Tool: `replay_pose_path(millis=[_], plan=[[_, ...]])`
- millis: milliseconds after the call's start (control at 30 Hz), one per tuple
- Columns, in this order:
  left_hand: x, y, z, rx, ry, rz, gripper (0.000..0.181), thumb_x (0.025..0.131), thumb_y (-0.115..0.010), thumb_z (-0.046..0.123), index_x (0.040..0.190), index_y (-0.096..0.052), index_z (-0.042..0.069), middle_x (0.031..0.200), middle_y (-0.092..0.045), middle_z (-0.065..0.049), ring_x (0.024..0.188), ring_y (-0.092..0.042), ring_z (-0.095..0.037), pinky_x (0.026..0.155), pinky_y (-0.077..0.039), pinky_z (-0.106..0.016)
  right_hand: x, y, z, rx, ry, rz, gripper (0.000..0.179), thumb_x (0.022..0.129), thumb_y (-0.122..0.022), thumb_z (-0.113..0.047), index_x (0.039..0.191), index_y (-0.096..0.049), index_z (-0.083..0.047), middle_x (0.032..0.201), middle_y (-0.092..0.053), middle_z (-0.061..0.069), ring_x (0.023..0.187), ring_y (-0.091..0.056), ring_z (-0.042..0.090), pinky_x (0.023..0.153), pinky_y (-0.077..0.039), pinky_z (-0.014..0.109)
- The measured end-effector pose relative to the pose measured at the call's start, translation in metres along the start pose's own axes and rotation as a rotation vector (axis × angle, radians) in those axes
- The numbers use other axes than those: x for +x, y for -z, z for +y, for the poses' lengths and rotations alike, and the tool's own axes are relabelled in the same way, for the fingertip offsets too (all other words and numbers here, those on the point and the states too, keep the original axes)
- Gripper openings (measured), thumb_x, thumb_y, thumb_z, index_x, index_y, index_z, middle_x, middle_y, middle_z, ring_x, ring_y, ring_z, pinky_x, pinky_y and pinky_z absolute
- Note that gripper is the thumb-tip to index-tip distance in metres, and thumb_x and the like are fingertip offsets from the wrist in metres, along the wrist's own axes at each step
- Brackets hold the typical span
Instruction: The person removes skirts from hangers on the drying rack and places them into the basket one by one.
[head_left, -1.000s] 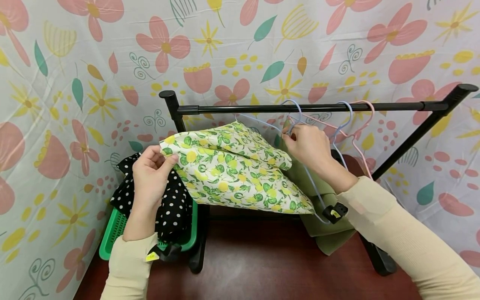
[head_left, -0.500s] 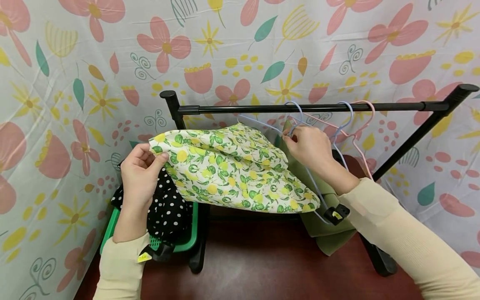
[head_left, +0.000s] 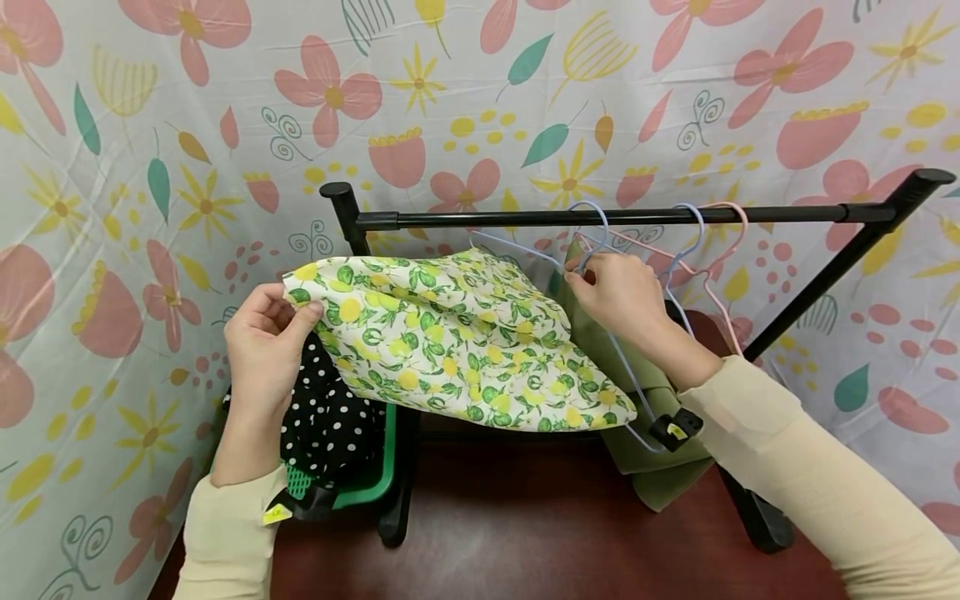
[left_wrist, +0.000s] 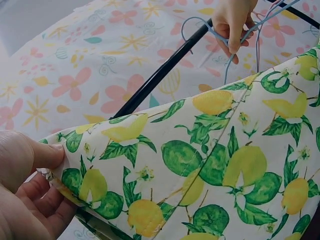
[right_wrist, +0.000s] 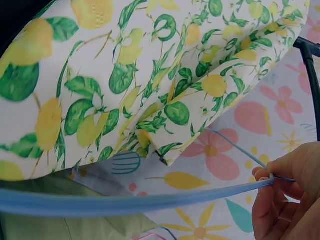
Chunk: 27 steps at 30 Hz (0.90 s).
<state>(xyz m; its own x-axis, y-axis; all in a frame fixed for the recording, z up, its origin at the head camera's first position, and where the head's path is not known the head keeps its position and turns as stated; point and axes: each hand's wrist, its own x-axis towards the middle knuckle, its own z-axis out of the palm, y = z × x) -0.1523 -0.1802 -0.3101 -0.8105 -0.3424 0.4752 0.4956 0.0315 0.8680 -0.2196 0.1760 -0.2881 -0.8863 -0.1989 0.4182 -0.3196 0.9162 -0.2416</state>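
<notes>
White floral sheet (head_left: 465, 75) bhd & on L (pink/yellow/teal print); dk red-brown surface (head_left: 525, 525) below w/ soft glare.

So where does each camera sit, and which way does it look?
Head: on the person's head, looking forward and down at the lemon-print cloth and black rail; the left hand, right hand and sleeves show.
Left wrist: on that wrist, looking across the cloth toward the rail; the left hand shows at the left edge, the right hand at the top.
Right wrist: on that wrist, looking along the blue hanger; only the right hand shows.
Both wrist views share the cloth and right hand.
</notes>
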Motion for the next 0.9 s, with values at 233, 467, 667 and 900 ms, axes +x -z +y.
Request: replay_pose_path(millis=[233, 467, 667, 900], plan=[[0.003, 0.006, 0.002, -0.050, -0.019, 0.019, 0.014, 0.078, -0.068, -0.006, 0.089, -0.063, -0.001, 0.077, -0.065, -0.003, 0.062, -0.054, -0.010, 0.059, -0.047, -0.015, 0.000, 0.000, -0.001, -0.002, 0.005, 0.013, 0.045, 0.089, -0.059, -0.025, 0.049, -0.041, -0.012, 0.048, -0.038, 0.002, 0.037, -0.031, 0.015, 0.034, -0.020, 0.024], [0.005, 0.013, 0.007, -0.052, -0.047, 0.011, 0.013, 0.078, -0.068, -0.007, 0.090, -0.064, -0.003, 0.077, -0.065, -0.003, 0.066, -0.059, -0.012, 0.061, -0.049, -0.018, 0.001, 0.002, -0.001, -0.020, 0.000, 0.049, 0.045, 0.088, -0.059, -0.025, 0.050, -0.039, -0.012, 0.048, -0.037, 0.002, 0.039, -0.035, 0.017, 0.035, -0.023, 0.026], [0.010, 0.020, 0.009, -0.042, -0.057, 0.047, 0.012, 0.077, -0.064, -0.013, 0.085, -0.063, -0.004, 0.076, -0.065, -0.003, 0.067, -0.060, -0.012, 0.063, -0.050, -0.018, 0.002, 0.007, -0.001, -0.023, 0.026, 0.098, 0.046, 0.085, -0.060, -0.023, 0.048, -0.035, -0.013, 0.046, -0.034, 0.001, 0.040, -0.034, 0.018, 0.037, -0.023, 0.028], [0.015, 0.032, 0.011, -0.004, -0.025, 0.140, 0.012, 0.076, -0.068, -0.008, 0.086, -0.064, -0.004, 0.077, -0.067, -0.003, 0.069, -0.059, -0.012, 0.062, -0.049, -0.017, 0.003, 0.013, 0.000, -0.022, 0.036, 0.129, 0.045, 0.084, -0.060, -0.023, 0.048, -0.034, -0.013, 0.047, -0.034, 0.000, 0.043, -0.035, 0.019, 0.037, -0.024, 0.029]])
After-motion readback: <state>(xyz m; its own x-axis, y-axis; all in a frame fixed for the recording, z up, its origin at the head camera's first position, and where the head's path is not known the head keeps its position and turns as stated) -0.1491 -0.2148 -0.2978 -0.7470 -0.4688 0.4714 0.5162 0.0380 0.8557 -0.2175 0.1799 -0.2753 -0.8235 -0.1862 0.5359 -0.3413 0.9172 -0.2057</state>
